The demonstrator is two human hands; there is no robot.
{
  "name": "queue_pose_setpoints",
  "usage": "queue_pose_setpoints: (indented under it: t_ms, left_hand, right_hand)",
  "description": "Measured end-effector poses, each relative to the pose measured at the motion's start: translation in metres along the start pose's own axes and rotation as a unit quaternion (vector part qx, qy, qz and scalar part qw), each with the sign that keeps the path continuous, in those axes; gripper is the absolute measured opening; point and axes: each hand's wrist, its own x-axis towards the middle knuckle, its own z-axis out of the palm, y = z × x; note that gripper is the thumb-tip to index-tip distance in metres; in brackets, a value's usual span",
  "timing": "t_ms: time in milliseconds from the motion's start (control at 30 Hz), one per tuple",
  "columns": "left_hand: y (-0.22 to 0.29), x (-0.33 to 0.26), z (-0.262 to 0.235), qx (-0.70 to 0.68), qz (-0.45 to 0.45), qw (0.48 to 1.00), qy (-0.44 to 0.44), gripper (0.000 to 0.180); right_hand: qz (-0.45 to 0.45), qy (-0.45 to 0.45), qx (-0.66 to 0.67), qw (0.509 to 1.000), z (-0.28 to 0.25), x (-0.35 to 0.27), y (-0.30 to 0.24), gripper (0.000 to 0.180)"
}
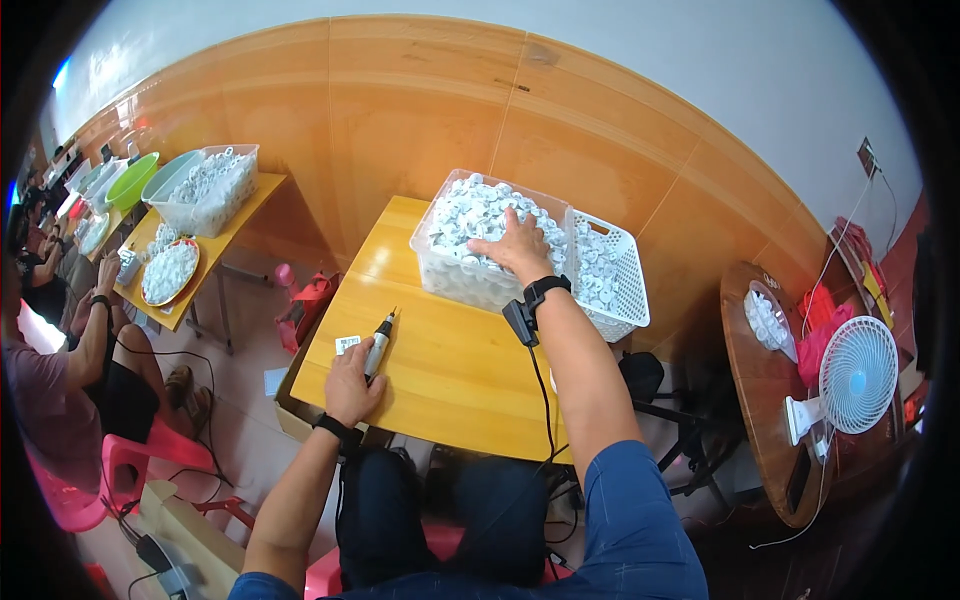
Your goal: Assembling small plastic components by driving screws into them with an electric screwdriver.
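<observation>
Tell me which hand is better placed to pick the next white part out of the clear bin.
Right. The right hand already rests on the white parts heaped in the clear bin, while the left hand lies on the table holding the pen-shaped tool.

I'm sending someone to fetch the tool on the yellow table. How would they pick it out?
On the yellow wooden table, look at the near left part, away from the clear bin of white plastic parts. The left hand rests on a slim pen-shaped rotary tool, the only dark-and-silver stick there, beside a small white tag.
</observation>
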Motion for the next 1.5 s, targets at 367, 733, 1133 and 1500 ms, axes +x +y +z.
queue_pose_setpoints:
  t_ms: [367,733,1133,1500]
  left_hand:
    - [0.001,0.007,-0.008,0.028,0.003,1.000,-0.011,0.064]
    - [-0.008,0.099,-0.019,0.101,0.007,0.985,-0.136,0.061]
    - [0.098,0.246,0.043,-0.266,0.012,0.964,0.004,0.071]
    - [0.170,0.265,0.101,-0.133,-0.178,0.974,-0.033,0.070]
  right_hand:
    - [-0.071,0.115,0.049,0.990,0.012,-0.003,0.032,0.078]
    - [-0.044,0.104,0.079,0.991,0.023,0.001,0.033,0.086]
    - [-0.014,0.115,0.090,0.989,0.027,0.012,0.036,0.095]
    - [0.058,0.094,0.079,0.991,0.023,0.028,0.035,0.070]
